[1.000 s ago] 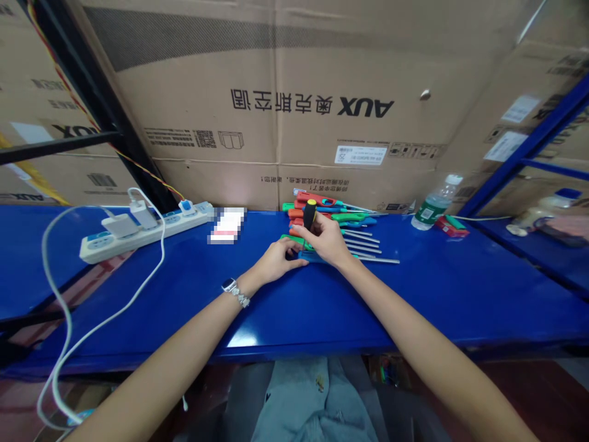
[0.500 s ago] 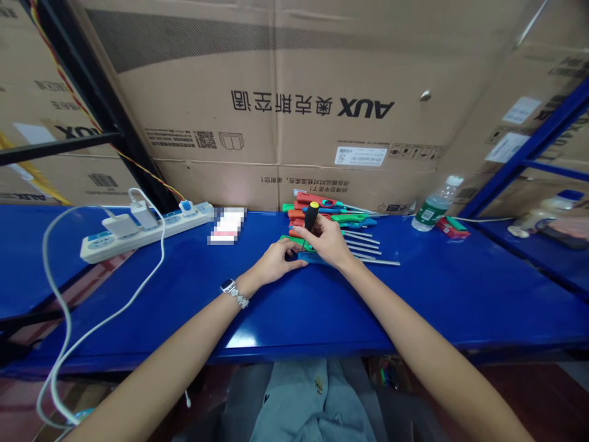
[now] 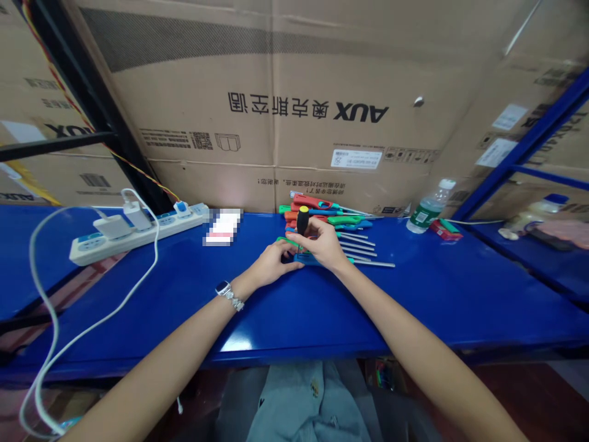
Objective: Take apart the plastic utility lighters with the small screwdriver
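Note:
In the head view, my right hand (image 3: 324,244) is closed around a screwdriver (image 3: 302,221) with a black handle and yellow end. The screwdriver stands nearly upright, its shaft pointing down at the blue handle of a long-necked lighter (image 3: 311,260). My left hand (image 3: 274,264) grips that lighter's left end between thumb and fingers. The lighter lies flat, its metal tube pointing right. Where the screwdriver tip meets it is too small to make out. Just behind lie several more long-necked lighters, among them a red one (image 3: 313,201) and a green one (image 3: 346,220), partly hidden by my right hand.
A white power strip (image 3: 138,236) with chargers and looping cables is at the left of the blue table (image 3: 368,313). A blurred-out white item (image 3: 224,226) lies beside it. A water bottle (image 3: 429,207) and red box (image 3: 445,230) stand right. Large cardboard boxes (image 3: 193,92) rise behind.
The view has shifted slightly. Both hands keep their places on the lighter and screwdriver, and the screwdriver handle is a little more upright.

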A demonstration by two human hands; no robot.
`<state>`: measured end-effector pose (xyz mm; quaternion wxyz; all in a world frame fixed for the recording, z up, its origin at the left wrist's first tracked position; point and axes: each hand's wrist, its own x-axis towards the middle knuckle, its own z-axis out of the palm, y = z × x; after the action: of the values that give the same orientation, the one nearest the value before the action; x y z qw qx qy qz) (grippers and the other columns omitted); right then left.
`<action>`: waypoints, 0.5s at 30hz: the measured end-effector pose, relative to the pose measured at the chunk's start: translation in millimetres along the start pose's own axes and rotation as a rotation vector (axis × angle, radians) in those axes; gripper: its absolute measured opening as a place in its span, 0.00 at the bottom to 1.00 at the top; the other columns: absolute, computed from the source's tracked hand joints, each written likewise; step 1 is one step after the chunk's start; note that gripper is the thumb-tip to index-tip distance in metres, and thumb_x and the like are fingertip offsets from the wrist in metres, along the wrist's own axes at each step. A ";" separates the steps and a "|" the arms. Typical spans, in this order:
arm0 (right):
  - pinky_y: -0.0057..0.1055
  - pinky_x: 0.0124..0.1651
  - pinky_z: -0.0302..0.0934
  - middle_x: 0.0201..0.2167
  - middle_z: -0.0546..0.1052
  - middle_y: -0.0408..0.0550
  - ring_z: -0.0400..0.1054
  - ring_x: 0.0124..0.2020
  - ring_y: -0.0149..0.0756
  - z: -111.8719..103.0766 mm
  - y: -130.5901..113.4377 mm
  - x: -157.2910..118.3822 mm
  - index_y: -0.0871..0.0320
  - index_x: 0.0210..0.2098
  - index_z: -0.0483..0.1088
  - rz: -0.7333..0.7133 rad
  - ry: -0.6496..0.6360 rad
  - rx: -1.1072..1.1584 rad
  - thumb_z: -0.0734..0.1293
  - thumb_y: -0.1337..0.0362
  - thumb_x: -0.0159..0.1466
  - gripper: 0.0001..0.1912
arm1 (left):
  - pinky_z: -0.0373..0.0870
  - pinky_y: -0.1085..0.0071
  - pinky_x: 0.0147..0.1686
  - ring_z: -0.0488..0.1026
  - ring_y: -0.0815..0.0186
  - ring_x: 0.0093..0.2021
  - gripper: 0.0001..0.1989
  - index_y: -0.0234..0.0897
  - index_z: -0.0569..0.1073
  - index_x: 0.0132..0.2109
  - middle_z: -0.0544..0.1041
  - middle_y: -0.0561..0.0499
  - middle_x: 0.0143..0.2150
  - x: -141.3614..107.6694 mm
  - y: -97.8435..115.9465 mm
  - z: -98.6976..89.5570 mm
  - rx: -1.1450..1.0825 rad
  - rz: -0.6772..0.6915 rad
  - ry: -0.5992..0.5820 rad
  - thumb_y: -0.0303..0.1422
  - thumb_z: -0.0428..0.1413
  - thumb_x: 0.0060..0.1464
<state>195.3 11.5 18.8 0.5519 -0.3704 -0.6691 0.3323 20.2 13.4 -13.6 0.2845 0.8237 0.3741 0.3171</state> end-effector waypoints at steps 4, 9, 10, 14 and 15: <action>0.33 0.26 0.66 0.21 0.72 0.39 0.70 0.22 0.34 -0.6 1.2 -1.0 0.53 0.26 0.62 0.101 0.019 0.141 0.81 0.50 0.49 0.25 | 0.72 0.60 0.46 0.74 0.60 0.41 0.14 0.38 0.79 0.47 0.80 0.47 0.42 -0.7 0.8 0.0 0.006 0.007 0.004 0.38 0.66 0.55; 0.34 0.25 0.69 0.21 0.77 0.42 0.73 0.21 0.37 -7.9 -4.4 1.9 0.54 0.25 0.65 0.125 -0.094 0.178 0.80 0.51 0.51 0.23 | 0.72 0.59 0.47 0.73 0.59 0.42 0.13 0.38 0.79 0.46 0.80 0.47 0.42 -0.5 1.8 0.6 0.040 0.023 0.007 0.38 0.66 0.55; 0.33 0.26 0.69 0.21 0.77 0.43 0.73 0.21 0.36 -9.5 -6.1 2.6 0.55 0.25 0.66 0.124 -0.123 0.177 0.79 0.51 0.52 0.21 | 0.72 0.60 0.47 0.73 0.59 0.41 0.13 0.38 0.79 0.46 0.80 0.47 0.42 -0.3 2.3 0.3 0.043 0.026 0.003 0.37 0.66 0.55; 0.33 0.27 0.72 0.21 0.78 0.43 0.73 0.22 0.34 -13.1 -12.0 3.2 0.57 0.29 0.72 0.165 -0.242 0.188 0.78 0.51 0.54 0.18 | 0.72 0.60 0.47 0.73 0.59 0.42 0.11 0.39 0.78 0.45 0.80 0.48 0.42 0.6 4.9 -2.1 0.057 0.059 -0.034 0.36 0.66 0.56; 0.32 0.27 0.73 0.22 0.78 0.43 0.73 0.22 0.33 -13.7 -12.8 2.9 0.58 0.31 0.73 0.176 -0.262 0.195 0.78 0.51 0.54 0.18 | 0.72 0.60 0.47 0.73 0.59 0.42 0.11 0.39 0.78 0.45 0.80 0.48 0.42 0.6 5.4 -2.6 0.067 0.065 -0.039 0.35 0.65 0.56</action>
<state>206.8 8.1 33.5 0.4622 -0.3257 -0.6649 0.4881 21.0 11.5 -7.9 0.2538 0.8505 0.3519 0.2973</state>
